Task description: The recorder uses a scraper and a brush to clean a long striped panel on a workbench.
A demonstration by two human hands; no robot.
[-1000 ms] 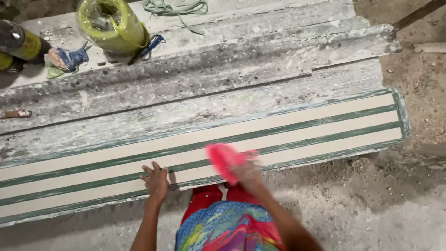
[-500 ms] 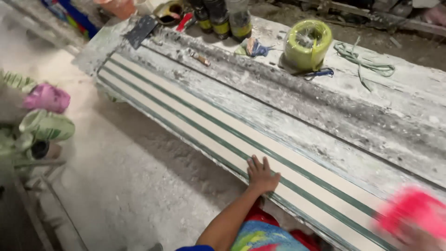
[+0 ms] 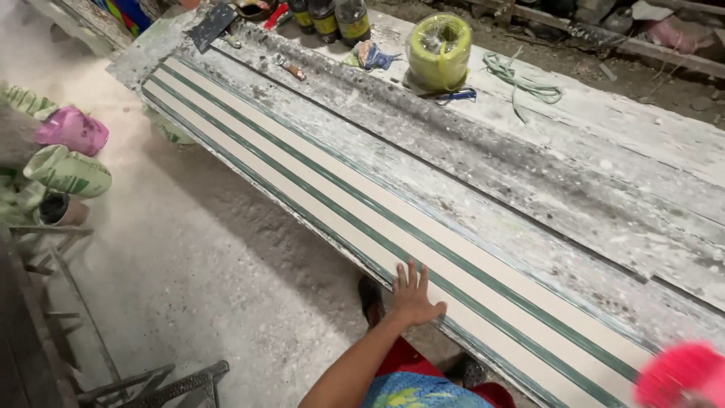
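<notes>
Left hand (image 3: 414, 296) flat, fingers spread, on near edge of long striped panel (image 3: 317, 196) lying along dusty bench (image 3: 574, 174). Right hand out of view behind blurry pink thing (image 3: 680, 375), grip unclear. Could slide off toward floor if pushed unevenly.

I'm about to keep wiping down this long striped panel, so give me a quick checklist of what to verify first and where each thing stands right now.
1. Left hand flat on the striped panel, steadying its near edge: ok.
2. Right hand: cannot tell; only a blurred pink cloth shows at the lower right corner.
3. Panel lying flat along the dusty workbench: ok.
4. Panel face free of loose items: ok.
5. Yellow-green spool and green cord apart from the panel, on the far side of the bench: ok.
6. Bottles standing upright at the far end: ok.
</notes>
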